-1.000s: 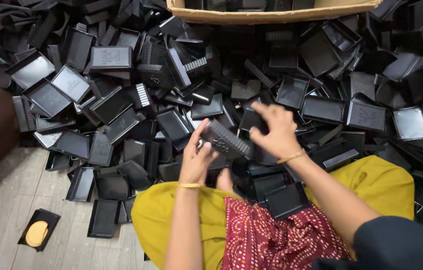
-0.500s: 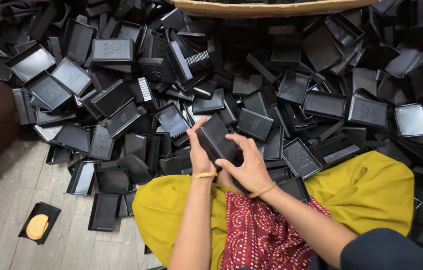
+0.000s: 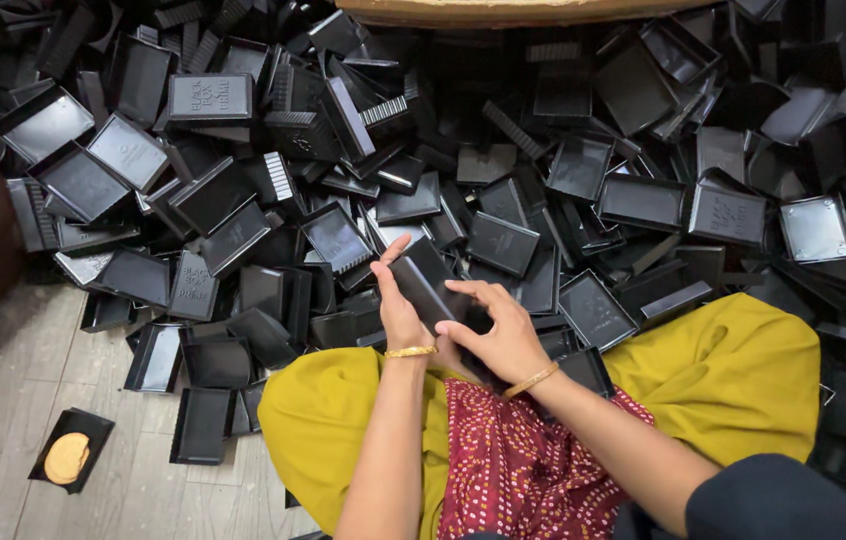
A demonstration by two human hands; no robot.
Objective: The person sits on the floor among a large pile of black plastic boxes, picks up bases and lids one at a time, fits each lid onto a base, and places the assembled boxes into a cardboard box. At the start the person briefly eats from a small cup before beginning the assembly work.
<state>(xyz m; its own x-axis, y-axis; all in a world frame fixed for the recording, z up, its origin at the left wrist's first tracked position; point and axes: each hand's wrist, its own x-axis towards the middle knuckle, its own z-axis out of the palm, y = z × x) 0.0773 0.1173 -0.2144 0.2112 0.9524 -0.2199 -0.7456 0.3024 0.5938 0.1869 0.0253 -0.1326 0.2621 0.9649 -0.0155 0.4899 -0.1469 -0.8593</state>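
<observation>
Evidently both hands are busy with one shallow black plastic tray [image 3: 430,285] above the lap: the left hand [image 3: 398,310] steadies its edge, the right hand [image 3: 503,335] has a clenched grip on it. A large heap of black plastic trays [image 3: 343,170] remains unhandled, so most work looks left.

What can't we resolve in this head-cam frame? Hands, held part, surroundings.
- Black box held between left hand and right hand: its lower end is covered by the right hand's fingers, so one piece or two cannot be told.
- Brown container: cut off by the top edge; contents unseen.
- Floor beneath the pile of black trays: hidden by the pile.
- Round yellow thing in a lone tray: too small to identify.
</observation>
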